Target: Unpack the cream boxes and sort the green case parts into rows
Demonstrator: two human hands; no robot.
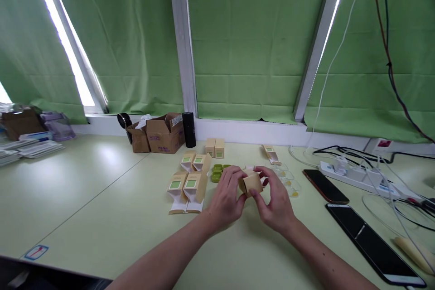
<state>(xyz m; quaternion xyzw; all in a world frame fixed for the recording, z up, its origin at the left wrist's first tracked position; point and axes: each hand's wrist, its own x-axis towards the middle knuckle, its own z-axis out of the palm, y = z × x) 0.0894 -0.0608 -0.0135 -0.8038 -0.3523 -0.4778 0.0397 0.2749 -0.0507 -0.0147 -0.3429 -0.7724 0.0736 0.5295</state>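
Note:
Between my two hands, just above the table, is a small tan cardboard box (252, 183). My left hand (228, 195) grips its left side, and my right hand (276, 200) closes on the right side with the thumb at the lower front. Left of them lie several partly folded tan cartons (192, 183) with green labels and white inner flaps. Small green containers (217, 173) sit just behind my left hand, partly hidden by it. Beyond my right hand are clear plastic pieces (291, 186) with yellow spots. One more open carton (271, 154) lies behind those.
Two closed small boxes (215, 148) stand at the back, near a black cylinder (189, 129) and a brown cardboard box (165, 133). On the right lie a phone (325, 186), a larger dark device (370, 240) and a power strip (360, 177) with tangled cables. Papers (37, 147) are far left.

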